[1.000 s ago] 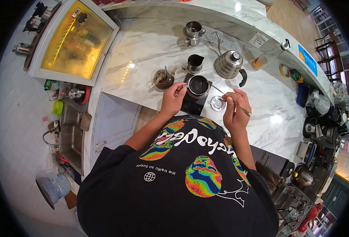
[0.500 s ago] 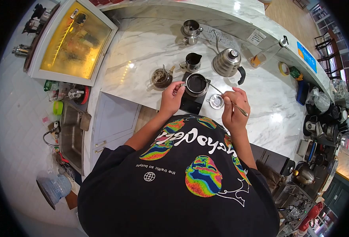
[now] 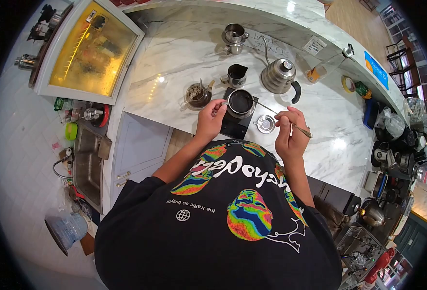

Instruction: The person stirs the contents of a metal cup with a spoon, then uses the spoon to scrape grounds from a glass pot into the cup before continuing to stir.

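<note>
I observe the left hand (image 3: 212,118) holding the metal cup (image 3: 241,103) by its left side, at the black scale (image 3: 235,128). The right hand (image 3: 291,133) pinches a long spoon (image 3: 266,108), tip at the cup.

passage: marble counter (image 3: 339,128) beyond right grip (image 3: 292,133) | obstacles ahead: kettle (image 3: 277,79), metal pitcher (image 3: 235,77) | left: glass pot (image 3: 197,98)

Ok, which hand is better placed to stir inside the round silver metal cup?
Probably the right hand: it holds the slender metal spoon, reaching over the cup, while the left hand holds the cup's side.
</note>
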The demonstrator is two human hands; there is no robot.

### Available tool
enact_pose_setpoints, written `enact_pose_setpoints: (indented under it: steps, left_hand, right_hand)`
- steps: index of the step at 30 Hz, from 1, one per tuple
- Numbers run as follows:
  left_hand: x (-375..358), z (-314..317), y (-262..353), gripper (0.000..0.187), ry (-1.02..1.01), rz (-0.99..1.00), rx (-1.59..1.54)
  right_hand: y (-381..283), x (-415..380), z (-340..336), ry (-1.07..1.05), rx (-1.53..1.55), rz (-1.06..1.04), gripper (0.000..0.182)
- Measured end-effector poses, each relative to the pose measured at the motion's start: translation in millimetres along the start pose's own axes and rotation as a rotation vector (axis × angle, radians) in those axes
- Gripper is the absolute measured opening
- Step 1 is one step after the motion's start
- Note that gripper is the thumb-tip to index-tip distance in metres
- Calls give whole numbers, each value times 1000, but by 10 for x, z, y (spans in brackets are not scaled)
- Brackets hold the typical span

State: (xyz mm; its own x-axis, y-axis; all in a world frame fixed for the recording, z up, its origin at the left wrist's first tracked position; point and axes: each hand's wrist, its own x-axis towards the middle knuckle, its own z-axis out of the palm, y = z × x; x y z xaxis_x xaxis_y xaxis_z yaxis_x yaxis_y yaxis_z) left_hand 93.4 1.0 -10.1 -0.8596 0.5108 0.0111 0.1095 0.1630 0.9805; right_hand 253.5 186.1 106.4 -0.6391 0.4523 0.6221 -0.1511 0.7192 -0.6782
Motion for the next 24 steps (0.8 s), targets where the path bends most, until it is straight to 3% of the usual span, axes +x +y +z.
enact_pose_setpoints:
  steps: [3,9,10,19,24]
  left_hand:
    - [4,1,-2,21,-2,9,-6]
    - [1,-14,-11,21,-7,5,-2]
    - [1,-12,-1,21,-6,0,0]
    - [12,-26,-28,23,-25,0,40]
    - [-8,-7,43,22,1,-2,9]
  right_hand:
    - [4,14,9,5,-8,-22,6]
    - [-13,-30,5,118,177,341,16]
    - [-5,-35,-13,88,158,322,24]
    - [58,-82,-14,123,144,399,22]
    - [160,-142,-20,68,126,212,21]
